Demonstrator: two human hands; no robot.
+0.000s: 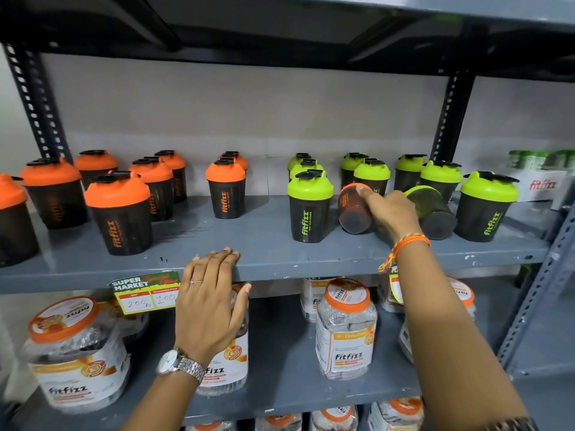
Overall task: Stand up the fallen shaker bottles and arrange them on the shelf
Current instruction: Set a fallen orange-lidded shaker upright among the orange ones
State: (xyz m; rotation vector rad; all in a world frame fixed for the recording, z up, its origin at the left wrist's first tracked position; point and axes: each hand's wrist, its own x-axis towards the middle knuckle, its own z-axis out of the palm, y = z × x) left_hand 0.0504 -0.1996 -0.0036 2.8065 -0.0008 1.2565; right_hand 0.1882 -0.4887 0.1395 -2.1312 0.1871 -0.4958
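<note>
Right hand [390,213] closed around fallen orange shaker [354,209]; light, rigid, smooth plastic, best gripped mid-body. Left hand [211,303] spread flat on shelf [280,265] edge.

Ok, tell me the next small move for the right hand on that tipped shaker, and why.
Probably close the right hand around the fallen orange-printed shaker and tip it upright. It lies on its side with its base facing out among the green-lidded shakers, and the fingers already rest on it.

Left hand [211,301] flat, fingers spread; right hand [390,213] extended forward, fingers curled, arm outstretched.
</note>
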